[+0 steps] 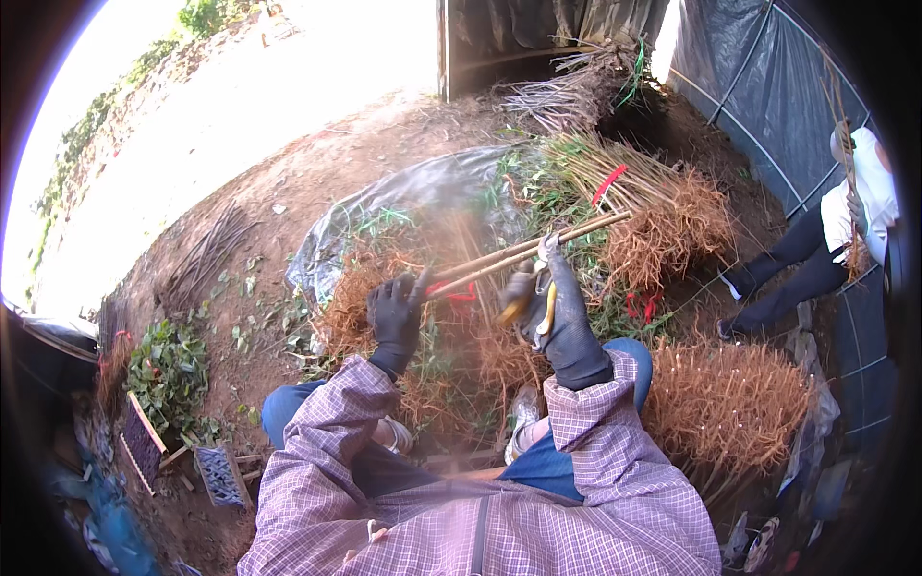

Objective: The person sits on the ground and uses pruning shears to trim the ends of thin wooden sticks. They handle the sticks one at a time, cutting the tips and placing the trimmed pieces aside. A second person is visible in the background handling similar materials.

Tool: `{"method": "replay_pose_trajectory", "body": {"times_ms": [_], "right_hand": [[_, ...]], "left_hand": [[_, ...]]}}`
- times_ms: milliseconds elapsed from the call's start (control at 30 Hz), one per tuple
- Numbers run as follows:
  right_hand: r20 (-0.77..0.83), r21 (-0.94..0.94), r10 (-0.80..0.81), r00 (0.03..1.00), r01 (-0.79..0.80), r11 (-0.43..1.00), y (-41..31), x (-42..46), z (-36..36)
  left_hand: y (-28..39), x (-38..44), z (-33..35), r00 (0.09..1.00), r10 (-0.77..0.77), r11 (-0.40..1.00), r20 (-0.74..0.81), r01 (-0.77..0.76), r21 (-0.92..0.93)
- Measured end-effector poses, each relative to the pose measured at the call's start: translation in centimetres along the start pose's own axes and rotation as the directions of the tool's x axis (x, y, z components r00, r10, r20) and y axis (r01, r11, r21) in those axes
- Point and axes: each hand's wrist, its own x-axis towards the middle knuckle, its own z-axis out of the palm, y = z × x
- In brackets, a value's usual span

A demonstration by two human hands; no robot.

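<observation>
My left hand (396, 324), in a dark work glove, grips a couple of long bare woody stems (497, 259) near one end. They slant up to the right in front of me. My right hand (573, 324), gloved too, holds pruning shears with yellow handles (549, 309) against its palm. Its thumb and fingertips also touch the stems partway along. Blur hides the shears' blades. Below my hands, between my knees, lie reddish-brown roots (432, 403) of plants. Another root clump (353, 288) sits just beyond my left hand.
A stem bundle with a red tie (611, 183) lies ahead right on a clear plastic sheet (403, 187). Bundled rooted plants (727, 403) stand beside my right knee. A person (857, 194) holds stems at the far right. Cut leaves (169, 371) and a woven-seat stool (222, 475) are left.
</observation>
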Motion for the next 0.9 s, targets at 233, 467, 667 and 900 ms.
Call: {"method": "replay_pose_trajectory", "body": {"times_ms": [233, 467, 667, 900], "right_hand": [[0.047, -0.078, -0.005, 0.999, 0.009, 0.997, -1.2, -1.1, -1.0], [0.225, -0.239, -0.009, 0.974, 0.064, 0.969, -1.1, -3.3, -5.1], [0.213, -0.387, 0.408, 0.888, -0.306, 0.87, -0.8, -0.8, -11.3], [0.283, -0.41, 0.433, 0.856, -0.3, 0.861, -2.3, 0.5, -4.5]], "left_hand": [[-0.2, 1.5, -0.2, 0.925, -0.062, 0.942, 0.375, 0.179, -0.285], [-1.5, -1.6, 2.2, 0.569, 0.172, -0.176, 0.804, 0.821, -0.543], [1.3, 1.1, -1.7, 0.547, 0.262, -0.122, 0.795, 0.836, -0.535], [0.4, 0.5, -2.1, 0.451, 0.441, -0.034, 0.776, 0.872, -0.487]]}}
